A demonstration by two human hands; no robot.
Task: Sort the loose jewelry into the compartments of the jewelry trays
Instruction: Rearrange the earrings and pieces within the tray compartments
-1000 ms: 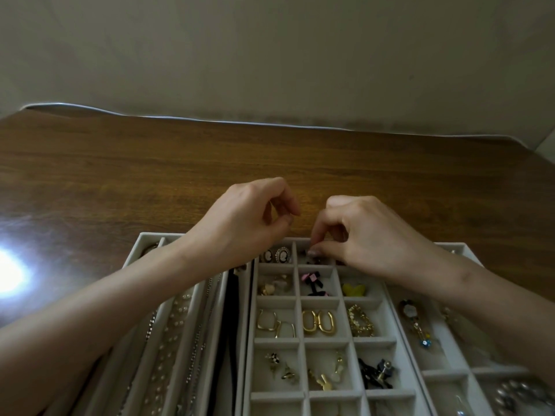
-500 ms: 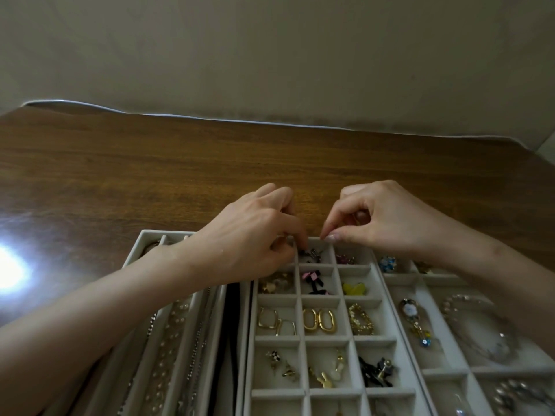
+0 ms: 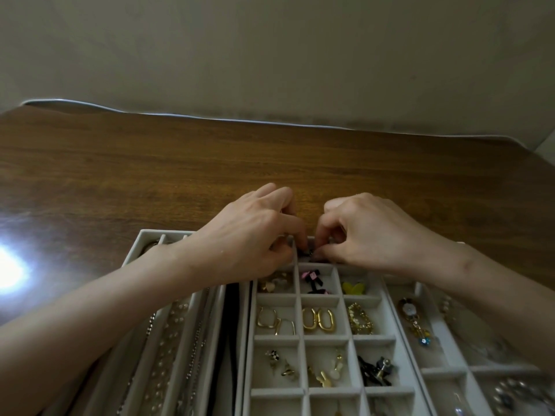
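Wood table [image 3: 150, 175]; grey tray [image 3: 322, 338]; left hand [image 3: 240, 232], right hand [image 3: 375, 232] seemingly pinch dark trinket [image 3: 309, 253]

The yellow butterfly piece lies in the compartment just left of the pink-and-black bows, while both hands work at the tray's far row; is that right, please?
Not quite: in the head view the yellow butterfly piece lies in the compartment just right of the pink-and-black bows; the rest holds.

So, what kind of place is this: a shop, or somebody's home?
Probably a home, though I cannot be sure: a wooden table against a plain wall, with grey jewelry trays holding a mixed personal collection, such as gold hoop earrings.
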